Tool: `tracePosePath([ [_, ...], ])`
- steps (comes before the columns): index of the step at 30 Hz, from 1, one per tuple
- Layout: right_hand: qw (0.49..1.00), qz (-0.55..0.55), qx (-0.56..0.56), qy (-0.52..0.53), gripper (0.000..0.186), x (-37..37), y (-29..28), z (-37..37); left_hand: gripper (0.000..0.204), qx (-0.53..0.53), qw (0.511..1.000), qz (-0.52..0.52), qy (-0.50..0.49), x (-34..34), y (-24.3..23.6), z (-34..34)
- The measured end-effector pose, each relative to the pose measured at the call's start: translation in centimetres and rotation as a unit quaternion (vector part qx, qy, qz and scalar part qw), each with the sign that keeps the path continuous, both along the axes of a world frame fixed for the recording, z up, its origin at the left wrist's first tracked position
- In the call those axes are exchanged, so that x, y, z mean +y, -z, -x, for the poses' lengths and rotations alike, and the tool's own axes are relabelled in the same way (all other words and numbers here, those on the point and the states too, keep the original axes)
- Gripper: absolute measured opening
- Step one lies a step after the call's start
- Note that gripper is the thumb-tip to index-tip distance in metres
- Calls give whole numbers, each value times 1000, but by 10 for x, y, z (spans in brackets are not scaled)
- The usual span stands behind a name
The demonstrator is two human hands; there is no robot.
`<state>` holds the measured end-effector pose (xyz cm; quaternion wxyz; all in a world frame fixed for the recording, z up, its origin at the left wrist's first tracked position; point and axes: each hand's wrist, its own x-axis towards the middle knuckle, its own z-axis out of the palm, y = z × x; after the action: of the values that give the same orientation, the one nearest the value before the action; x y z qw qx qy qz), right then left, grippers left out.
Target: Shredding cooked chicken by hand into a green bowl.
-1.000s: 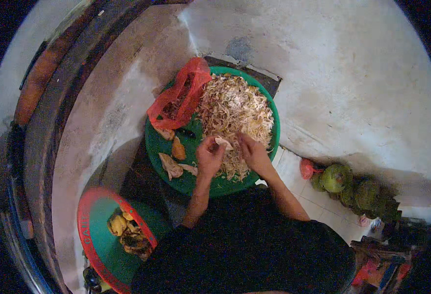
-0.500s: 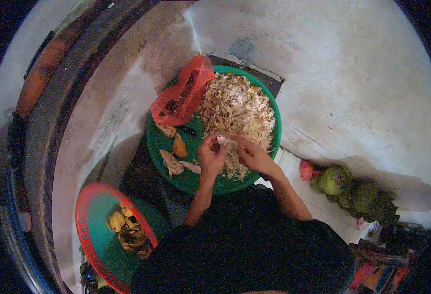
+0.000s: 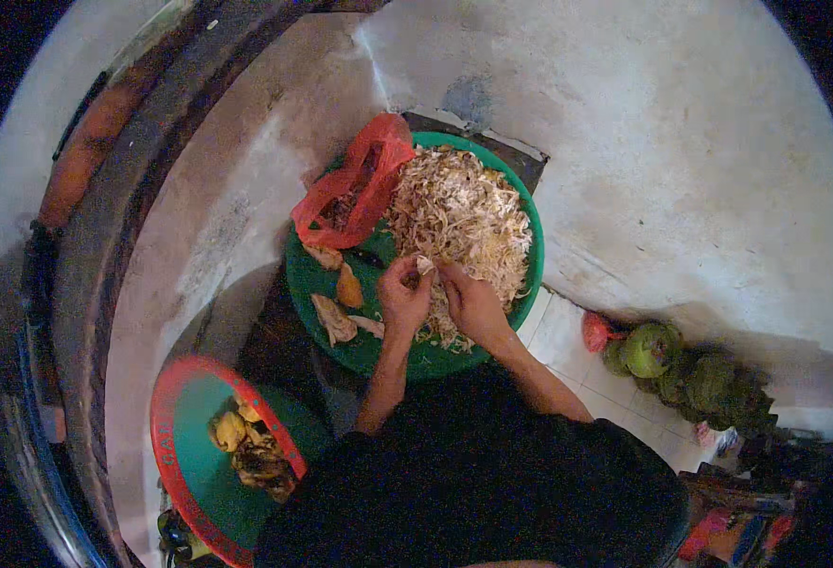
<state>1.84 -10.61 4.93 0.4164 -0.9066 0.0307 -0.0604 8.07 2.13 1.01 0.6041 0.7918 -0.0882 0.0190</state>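
Observation:
My left hand [image 3: 404,297] pinches a small whitish piece of chicken meat [image 3: 424,265] above a round green tray [image 3: 336,348]. My right hand [image 3: 476,308] has its fingers closed close against the same piece; its fingertips are partly hidden. A large heap of shredded chicken [image 3: 469,204] covers the far and right side of the tray, reaching under my right hand. Left of my left hand lie larger chicken pieces [image 3: 332,319], some with yellowish skin [image 3: 348,287]. Near them lies a dark, slim object [image 3: 367,257], perhaps a knife, partly hidden.
An open red plastic bag [image 3: 352,194] with dark contents rests on the tray's far left. At lower left stands a green basin with a red rim [image 3: 163,431], holding yellow and browned pieces [image 3: 256,454]. Green round bundles [image 3: 653,350] sit by the right wall. Walls rise behind the tray.
My right hand has drawn slightly left, nearer my left hand, and its forearm has shifted with it. The whole view has slipped down a little. The chicken piece stays between my hands.

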Motion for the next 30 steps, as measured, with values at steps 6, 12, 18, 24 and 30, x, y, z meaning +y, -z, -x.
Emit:
tracePosePath([
  [6,995,-35,17,97,34,-41,7,-10,22,50,985,167,12,-6,-12,10],
  [12,991,-82,27,-106,36,-31,-7,8,21,7,999,32,10,-3,-8,9],
  [18,997,-79,-19,-9,31,-37,7,-8,20,65,996,53,11,-5,-9,11],
  [24,987,-117,26,-105,35,-28,27,4,18,-2,993,112,40,-6,1,13],
  [30,990,-134,-37,-22,32,-41,30,-6,17,55,992,110,31,-5,-17,20],
])
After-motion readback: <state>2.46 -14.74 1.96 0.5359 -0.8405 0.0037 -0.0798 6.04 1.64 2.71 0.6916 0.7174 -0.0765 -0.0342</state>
